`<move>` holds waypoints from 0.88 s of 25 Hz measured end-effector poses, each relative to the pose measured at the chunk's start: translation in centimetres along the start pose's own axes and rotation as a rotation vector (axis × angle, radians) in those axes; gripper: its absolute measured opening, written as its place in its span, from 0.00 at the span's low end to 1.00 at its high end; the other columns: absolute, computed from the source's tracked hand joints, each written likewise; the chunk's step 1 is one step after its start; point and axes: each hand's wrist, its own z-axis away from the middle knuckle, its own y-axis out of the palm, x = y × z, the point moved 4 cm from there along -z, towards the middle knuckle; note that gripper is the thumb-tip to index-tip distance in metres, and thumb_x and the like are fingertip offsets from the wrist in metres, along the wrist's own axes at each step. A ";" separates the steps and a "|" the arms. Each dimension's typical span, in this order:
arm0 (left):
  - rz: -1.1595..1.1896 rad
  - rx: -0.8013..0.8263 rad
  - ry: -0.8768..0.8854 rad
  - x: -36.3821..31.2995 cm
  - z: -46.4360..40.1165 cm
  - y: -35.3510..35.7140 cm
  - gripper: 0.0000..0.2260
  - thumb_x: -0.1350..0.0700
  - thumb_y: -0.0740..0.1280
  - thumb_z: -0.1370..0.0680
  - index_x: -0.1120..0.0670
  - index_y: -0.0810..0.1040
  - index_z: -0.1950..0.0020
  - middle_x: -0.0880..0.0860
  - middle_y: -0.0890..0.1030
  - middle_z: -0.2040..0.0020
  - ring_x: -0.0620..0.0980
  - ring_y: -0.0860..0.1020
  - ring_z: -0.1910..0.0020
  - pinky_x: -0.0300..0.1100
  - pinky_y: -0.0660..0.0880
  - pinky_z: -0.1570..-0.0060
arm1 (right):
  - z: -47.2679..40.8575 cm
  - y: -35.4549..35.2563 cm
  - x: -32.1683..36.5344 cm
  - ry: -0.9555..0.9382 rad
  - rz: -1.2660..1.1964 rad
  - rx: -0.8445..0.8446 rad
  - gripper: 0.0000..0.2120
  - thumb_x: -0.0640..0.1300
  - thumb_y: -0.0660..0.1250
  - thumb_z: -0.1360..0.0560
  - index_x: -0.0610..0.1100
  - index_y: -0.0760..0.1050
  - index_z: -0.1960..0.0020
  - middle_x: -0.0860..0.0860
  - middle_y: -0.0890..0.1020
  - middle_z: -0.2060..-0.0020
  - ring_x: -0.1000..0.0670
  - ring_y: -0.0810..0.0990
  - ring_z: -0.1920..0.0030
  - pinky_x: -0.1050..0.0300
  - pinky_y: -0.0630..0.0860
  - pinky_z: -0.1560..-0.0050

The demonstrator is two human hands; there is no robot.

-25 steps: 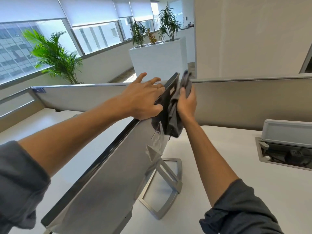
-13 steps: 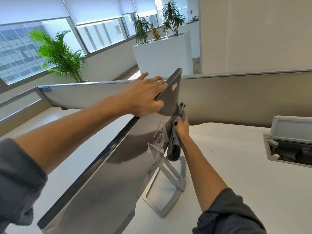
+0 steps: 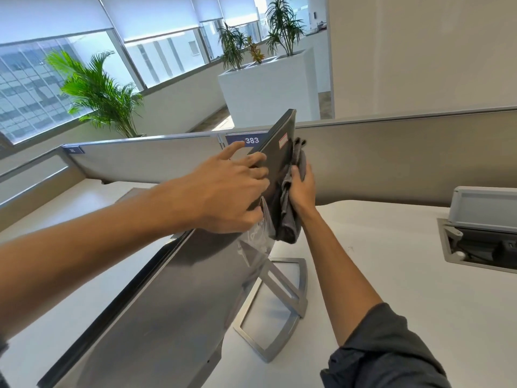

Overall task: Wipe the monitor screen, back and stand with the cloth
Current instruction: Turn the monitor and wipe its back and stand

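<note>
The white worktop (image 3: pixel 391 247) carries the monitor (image 3: pixel 167 298), seen from behind on its metal stand (image 3: pixel 282 301). The left hand (image 3: pixel 226 194) lies over the top edge, fingers relaxed and spread, steadying the panel. The right hand (image 3: pixel 303 189) grips the bunched grey cloth (image 3: pixel 288 219) against the far end of the back. Half a second ago the cloth sat lower; it has come back up, so the back is probably mid-wipe, the stand untouched.
</note>
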 end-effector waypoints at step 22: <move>-0.045 0.028 -0.023 -1.2 1.1 0.9 0.33 0.38 0.43 0.26 0.49 0.64 0.25 0.50 0.63 0.24 0.47 0.49 0.22 0.57 0.37 0.26 | 3.6 -3.4 -10.6 0.296 0.562 0.229 0.16 0.42 0.61 0.22 0.43 0.71 0.34 0.41 0.77 0.39 0.37 0.74 0.39 0.46 0.70 0.38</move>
